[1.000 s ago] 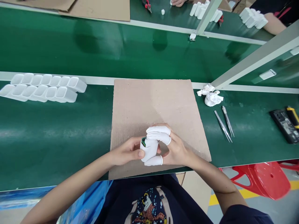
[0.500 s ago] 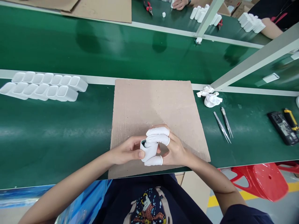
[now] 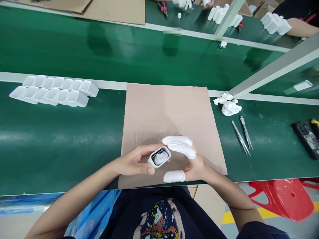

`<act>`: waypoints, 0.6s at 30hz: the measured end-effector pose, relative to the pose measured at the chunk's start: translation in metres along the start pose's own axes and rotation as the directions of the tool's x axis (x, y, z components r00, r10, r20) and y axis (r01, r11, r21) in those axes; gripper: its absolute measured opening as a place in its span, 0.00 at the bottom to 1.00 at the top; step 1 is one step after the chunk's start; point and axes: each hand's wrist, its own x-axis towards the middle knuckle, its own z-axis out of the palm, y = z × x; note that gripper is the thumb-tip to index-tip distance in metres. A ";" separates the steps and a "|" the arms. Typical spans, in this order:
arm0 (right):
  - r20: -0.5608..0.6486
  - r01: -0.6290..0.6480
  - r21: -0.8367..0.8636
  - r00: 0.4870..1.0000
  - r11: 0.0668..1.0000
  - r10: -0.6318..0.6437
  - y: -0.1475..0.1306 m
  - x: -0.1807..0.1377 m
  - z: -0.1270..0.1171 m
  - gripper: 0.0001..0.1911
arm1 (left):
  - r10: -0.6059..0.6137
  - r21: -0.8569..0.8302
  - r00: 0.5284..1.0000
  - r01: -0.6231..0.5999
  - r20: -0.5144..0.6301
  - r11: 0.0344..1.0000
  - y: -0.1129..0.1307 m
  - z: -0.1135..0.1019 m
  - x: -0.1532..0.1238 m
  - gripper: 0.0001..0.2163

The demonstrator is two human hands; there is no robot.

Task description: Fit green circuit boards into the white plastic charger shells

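Between the thumb and fingers of my left hand (image 3: 138, 162) is a small white plastic housing (image 3: 152, 160), tilted so its open end faces up. Inside it I see dark edges and a white part (image 3: 160, 157); their kind is unclear. My right hand (image 3: 190, 162) wears white finger cots on the thumb and two fingers. Its thumb and fingers are spread apart just right of the housing, with nothing between them. Both hands are above a flat cardboard sheet (image 3: 166, 109) on the green bench (image 3: 104, 132).
Two rows of similar white housings (image 3: 53, 91) stand at the left. Crumpled white tissue (image 3: 230, 107), two pairs of tweezers (image 3: 240, 137) and a black device (image 3: 305, 136) lie at the right. A slanted white beam (image 3: 274, 68) rises behind. Across the bench, a co-worker's arm (image 3: 302, 27) shows.
My right hand has come off the housing and opened to its right. The housing has tipped in my left hand, showing its open end. The view has shifted slightly.
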 end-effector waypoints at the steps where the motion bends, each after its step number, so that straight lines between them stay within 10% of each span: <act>1: -0.039 0.020 -0.010 0.999 1.000 -0.021 -0.001 0.000 -0.003 0.26 | 0.004 0.001 1.000 -0.004 -0.002 1.000 0.000 -0.001 -0.001 0.30; 6: -0.128 0.134 -0.234 0.978 0.963 -0.167 -0.003 -0.001 -0.006 0.08 | -0.008 -0.028 1.000 0.007 -0.030 1.000 -0.003 -0.003 -0.003 0.35; 13: -0.151 0.134 -0.315 0.970 0.940 -0.189 0.001 -0.004 0.008 0.10 | -0.009 -0.071 0.997 0.004 -0.075 0.997 -0.008 -0.001 -0.004 0.34; 18: 0.059 0.073 -0.498 0.997 0.864 -0.050 0.020 -0.014 0.018 0.11 | -0.148 -0.032 0.968 0.144 -0.201 0.989 -0.016 -0.004 -0.008 0.37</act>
